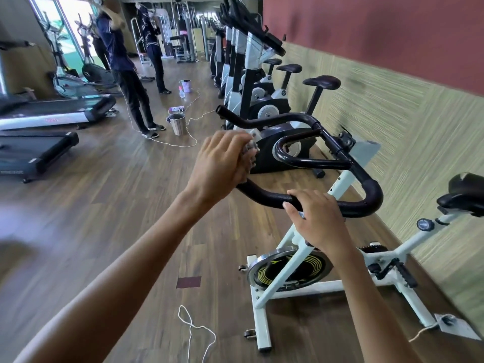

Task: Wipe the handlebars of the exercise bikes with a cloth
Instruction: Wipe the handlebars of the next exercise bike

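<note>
- The fingers of the right hand curl over the black handlebar of the white bike, on its near straight part; the thumb points to the left under the bar.
- The fingers of the left hand are pressed together around a grey cloth, which is bunched in the fist and shows only at the far side of the hand.
- The left hand with the cloth sits at the left end of the same handlebar, where the bar curves up; I cannot tell if the cloth touches the bar there.
- The handlebar makes a wide loop, with an inner loop in the middle and a far arm that ends in a grip.
- Under the hands there is the flywheel of the white bike, and its black saddle is at the right edge.
- Behind it a row of more bikes stands along the wall.
- On the wooden floor stand a metal bucket and, further away, a spray bottle.
- White cord lies on the floor near the bike.
- Two persons stand at the left, beside the treadmills.
</note>
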{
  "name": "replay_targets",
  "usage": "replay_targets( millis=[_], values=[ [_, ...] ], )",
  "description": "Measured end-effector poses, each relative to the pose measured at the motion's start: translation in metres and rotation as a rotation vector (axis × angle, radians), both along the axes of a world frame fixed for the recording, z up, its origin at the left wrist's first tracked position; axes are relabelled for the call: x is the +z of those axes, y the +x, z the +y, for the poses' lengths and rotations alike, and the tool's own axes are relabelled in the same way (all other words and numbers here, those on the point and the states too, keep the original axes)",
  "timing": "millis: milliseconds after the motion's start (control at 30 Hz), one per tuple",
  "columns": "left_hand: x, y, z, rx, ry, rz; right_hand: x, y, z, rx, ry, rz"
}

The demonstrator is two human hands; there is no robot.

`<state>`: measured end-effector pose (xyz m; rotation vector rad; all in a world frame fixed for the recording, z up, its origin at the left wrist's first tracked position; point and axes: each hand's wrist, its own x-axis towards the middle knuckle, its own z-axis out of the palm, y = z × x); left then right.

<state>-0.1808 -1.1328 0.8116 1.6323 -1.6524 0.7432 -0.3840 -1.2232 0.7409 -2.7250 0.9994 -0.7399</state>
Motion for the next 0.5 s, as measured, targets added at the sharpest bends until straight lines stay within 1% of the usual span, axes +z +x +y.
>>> replay_targets(
  millis=[67, 100, 167, 200, 267, 333, 400, 500],
  values=[
    [-0.024, -0.007, 0.001, -0.031, 0.096, -0.293, -0.001, -0.002, -0.001, -0.004, 0.008, 0.007],
    [-0.037, -0.009, 0.001, -0.003, 0.138, -0.411, -0.001, -0.004, -0.002, -0.007, 0.015, 0.003],
    [-0.058, -0.011, -0.001, 0.115, 0.247, -0.572, -0.002, -0.006, -0.002, -0.008, 0.003, -0.005],
    [-0.062, -0.016, -0.003, 0.163, 0.300, -0.596, -0.003, -0.006, -0.003, -0.006, 0.003, -0.006],
    [-0.063, -0.027, -0.009, 0.184, 0.358, -0.603, -0.003, -0.005, -0.006, -0.001, 0.023, -0.023],
    [-0.057, -0.027, -0.012, 0.145, 0.342, -0.602, -0.002, -0.006, -0.007, 0.012, 0.041, -0.036],
    [-0.054, -0.016, -0.011, 0.106, 0.286, -0.607, -0.002, -0.007, -0.007, 0.020, 0.044, -0.044],
    [-0.062, -0.020, -0.012, 0.166, 0.232, -0.576, -0.005, -0.004, -0.005, -0.014, 0.013, -0.030]
  ],
)
